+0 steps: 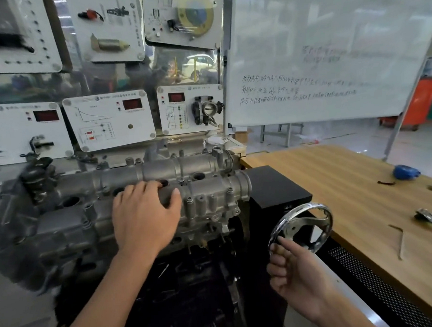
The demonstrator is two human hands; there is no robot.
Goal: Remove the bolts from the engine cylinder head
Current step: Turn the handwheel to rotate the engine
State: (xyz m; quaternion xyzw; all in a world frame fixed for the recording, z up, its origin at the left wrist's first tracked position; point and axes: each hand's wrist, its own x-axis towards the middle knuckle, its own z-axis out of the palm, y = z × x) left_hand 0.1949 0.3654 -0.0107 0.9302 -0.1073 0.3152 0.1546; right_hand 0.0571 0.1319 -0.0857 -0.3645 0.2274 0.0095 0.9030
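several white training panels (109, 120) with red displays hang on the wall at the left, behind the engine. to the right of them stands a big whiteboard (329, 52) with handwriting on it, too blurred to read. under the whiteboard, at the right side, is a wooden table (335, 172). on it lie a blue object (405, 172), a thin hex key (400, 241) and a shiny metal tool (430, 218) at the far right edge. the floor of the room behind is light and glossy.

the grey cylinder head (206, 196) sits at the left and middle, on a dark stand. small bolts (228, 189) stand up along its edges. the left hand (144, 217) lies flat on top of the cylinder head, near its middle, with the fingers spread and relaxed and the thumb pressing on the front housing; it grasps nothing. just right of the head is a black box (276, 187), and in front of the box a chrome handwheel (301, 227). the right hand (293, 271) is below and to the right of the head, apart from it, and its curled fingers grip the lower rim of the handwheel.
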